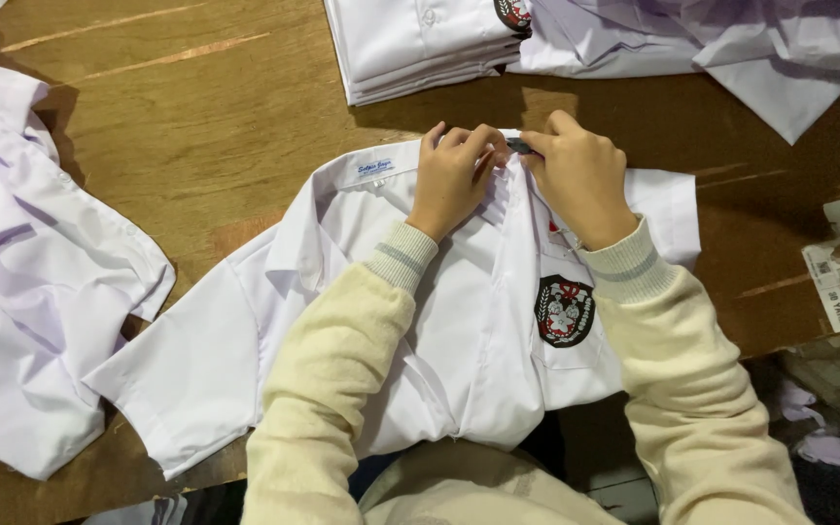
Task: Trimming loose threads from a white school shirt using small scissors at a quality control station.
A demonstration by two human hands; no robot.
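Warm, dim light from above; white cloth glares slightly, lower right corner dark, focus mostly sharp

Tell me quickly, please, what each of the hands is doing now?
Left hand: closed, pinching the white shirt at its collar.
Right hand: closed on the same collar.

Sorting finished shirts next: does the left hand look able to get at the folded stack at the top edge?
Probably yes: the left hand rests on the spread shirt, with only bare table before the folded stack.
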